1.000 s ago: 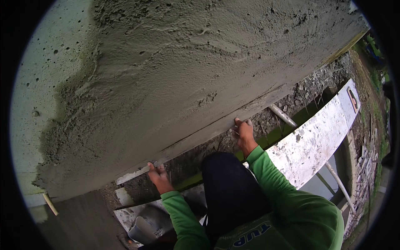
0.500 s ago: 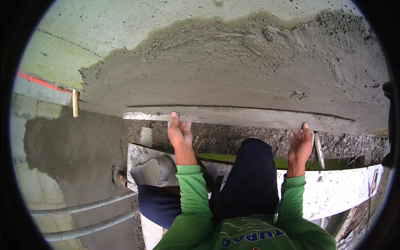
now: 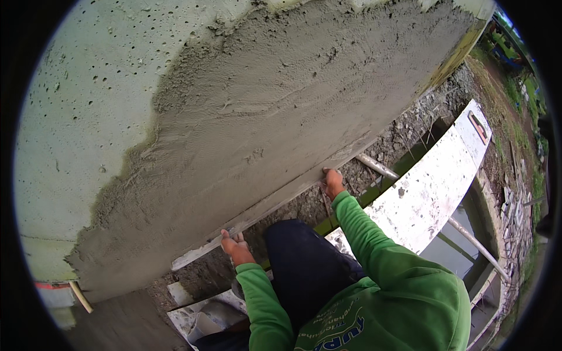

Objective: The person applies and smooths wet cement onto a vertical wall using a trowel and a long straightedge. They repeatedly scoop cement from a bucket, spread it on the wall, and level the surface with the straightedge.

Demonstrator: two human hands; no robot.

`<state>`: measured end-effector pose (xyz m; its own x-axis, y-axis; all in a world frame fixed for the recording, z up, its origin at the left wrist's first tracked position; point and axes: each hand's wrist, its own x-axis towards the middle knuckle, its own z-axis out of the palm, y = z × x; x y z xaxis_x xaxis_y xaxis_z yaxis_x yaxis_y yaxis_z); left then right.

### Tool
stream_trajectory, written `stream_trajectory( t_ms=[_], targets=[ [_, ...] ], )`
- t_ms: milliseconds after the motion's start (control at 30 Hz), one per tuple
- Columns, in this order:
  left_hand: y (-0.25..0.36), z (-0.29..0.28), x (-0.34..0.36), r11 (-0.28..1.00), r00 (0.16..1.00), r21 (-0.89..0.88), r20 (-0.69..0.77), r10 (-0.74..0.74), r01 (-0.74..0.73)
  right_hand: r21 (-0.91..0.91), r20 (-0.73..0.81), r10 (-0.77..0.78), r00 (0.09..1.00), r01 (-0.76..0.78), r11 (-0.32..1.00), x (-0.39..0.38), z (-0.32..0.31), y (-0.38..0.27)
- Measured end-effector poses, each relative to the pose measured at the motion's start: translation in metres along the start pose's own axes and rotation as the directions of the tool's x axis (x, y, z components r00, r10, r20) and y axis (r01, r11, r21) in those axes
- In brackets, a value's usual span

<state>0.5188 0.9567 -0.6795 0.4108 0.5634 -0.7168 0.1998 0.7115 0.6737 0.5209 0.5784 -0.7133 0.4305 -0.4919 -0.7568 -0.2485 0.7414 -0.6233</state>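
Both of my hands grip a long, mortar-smeared straightedge (image 3: 275,203), which lies along the lower part of a wall coated in wet grey mortar (image 3: 263,111). My left hand (image 3: 236,248) is closed on its lower edge near the left end, thumb on the face. Farther along to the right, my right hand (image 3: 333,182) holds the same edge, its fingers partly hidden. The straightedge's right end blends into the mortar. Bare pitted concrete (image 3: 99,111) borders the mortar at the upper left.
A spattered white plank (image 3: 430,184) stretches to the right, with a red-handled trowel or float (image 3: 479,127) at its far end. A grey container (image 3: 206,323) stands by my knee. Metal pipes (image 3: 377,166) and rubble lie below the wall. A wooden stick (image 3: 81,296) juts out at lower left.
My view has swung to the right and tilted, so the wall and straightedge now run diagonally. Both hands keep hold of the straightedge.
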Motion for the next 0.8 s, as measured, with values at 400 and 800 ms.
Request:
stream_trajectory(
  t_ms=[400,800],
  targets=[
    [0.086,-0.019,-0.025,0.986,0.988,-0.162,0.139,0.066,-0.043,0.027,0.045,-0.316,0.948,0.315,0.949,-0.155,0.051,-0.059],
    [0.242,-0.061,-0.013,0.959,0.969,-0.175,-0.149,0.197,-0.222,0.259,0.382,-0.497,0.779,0.426,0.867,-0.346,0.124,-0.035]
  ],
)
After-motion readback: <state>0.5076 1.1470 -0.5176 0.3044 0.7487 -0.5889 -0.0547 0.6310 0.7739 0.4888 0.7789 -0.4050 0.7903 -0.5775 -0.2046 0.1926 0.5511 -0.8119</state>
